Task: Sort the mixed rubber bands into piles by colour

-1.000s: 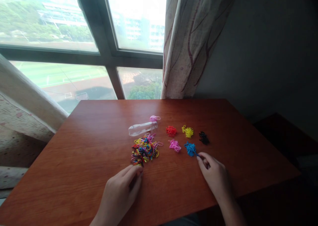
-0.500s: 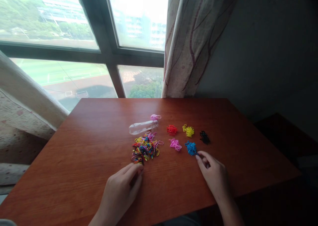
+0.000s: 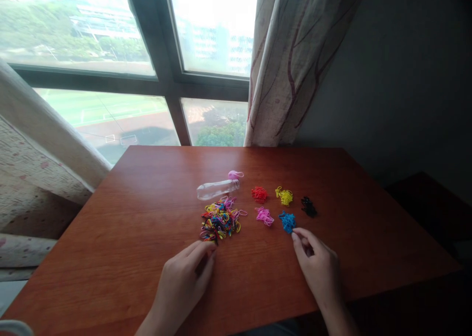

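A mixed pile of small coloured rubber bands (image 3: pixel 220 219) lies in the middle of the wooden table. My left hand (image 3: pixel 186 272) rests at its near edge, fingertips pinched together; whatever they hold is hidden. To the right, my right hand (image 3: pixel 317 259) has thumb and index finger closed at the near edge of a blue rubber band pile (image 3: pixel 287 221); I cannot make out what is between them. Single-colour piles lie around it: pink bands (image 3: pixel 264 216), red bands (image 3: pixel 259 195), yellow bands (image 3: pixel 284 196) and black bands (image 3: pixel 309 206).
Behind the mixed pile a clear plastic bottle (image 3: pixel 217 190) lies on its side, with a pink looped cap (image 3: pixel 235 175) near its mouth. The wooden table (image 3: pixel 110 247) reaches back to a window and a curtain (image 3: pixel 283 80). A pale curved rim (image 3: pixel 16 326) shows at bottom left.
The whole view has shifted slightly, so things appear a little further right. Both hands stay at their piles, with the right fingertips still close against the blue bands.
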### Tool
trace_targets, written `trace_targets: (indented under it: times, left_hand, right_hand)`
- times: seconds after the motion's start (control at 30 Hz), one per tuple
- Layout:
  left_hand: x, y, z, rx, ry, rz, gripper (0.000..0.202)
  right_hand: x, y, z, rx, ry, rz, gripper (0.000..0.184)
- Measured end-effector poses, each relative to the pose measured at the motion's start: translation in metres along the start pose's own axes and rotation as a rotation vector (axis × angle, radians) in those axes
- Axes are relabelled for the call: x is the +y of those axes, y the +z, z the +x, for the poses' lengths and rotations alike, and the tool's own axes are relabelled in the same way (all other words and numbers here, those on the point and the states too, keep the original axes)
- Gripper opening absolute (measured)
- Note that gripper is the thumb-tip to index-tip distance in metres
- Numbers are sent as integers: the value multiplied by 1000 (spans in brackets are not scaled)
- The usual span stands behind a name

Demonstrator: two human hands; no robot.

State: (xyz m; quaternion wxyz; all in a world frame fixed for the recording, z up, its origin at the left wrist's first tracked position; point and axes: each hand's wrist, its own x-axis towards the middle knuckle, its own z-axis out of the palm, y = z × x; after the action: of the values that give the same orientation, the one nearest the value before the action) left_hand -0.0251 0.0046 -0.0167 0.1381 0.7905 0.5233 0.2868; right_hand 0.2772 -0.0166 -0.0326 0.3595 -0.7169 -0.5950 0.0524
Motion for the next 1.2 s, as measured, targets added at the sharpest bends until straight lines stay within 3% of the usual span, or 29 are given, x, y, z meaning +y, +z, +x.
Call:
trace_targets:
  times: [0.17,0.33,0.5,0.7,0.93,1.2]
  left_hand:
    - [-1,-1,0,138,-111,47,16]
    - [-1,-2,0,149,-237,134,17]
    - [2,-3,2,94,-272,225,15]
    - [4,-4,4,66,-218,224,18]
    - [3,-3,4,27,-95,159,17]
    - [5,-6,6,75,-84,-7,19]
  right_hand:
    - [-38,26,-8,-141,-133,150,27]
    - [-63,45,-12,-240,-244,178,22]
    - [-64,45,-10,-257,-220,216,19]
    - [-65,43,-11,-262,-242,218,19]
    - [-63,45,-11,-271,-236,213,20]
    - [-63,46,-11,-258,-252,192,20]
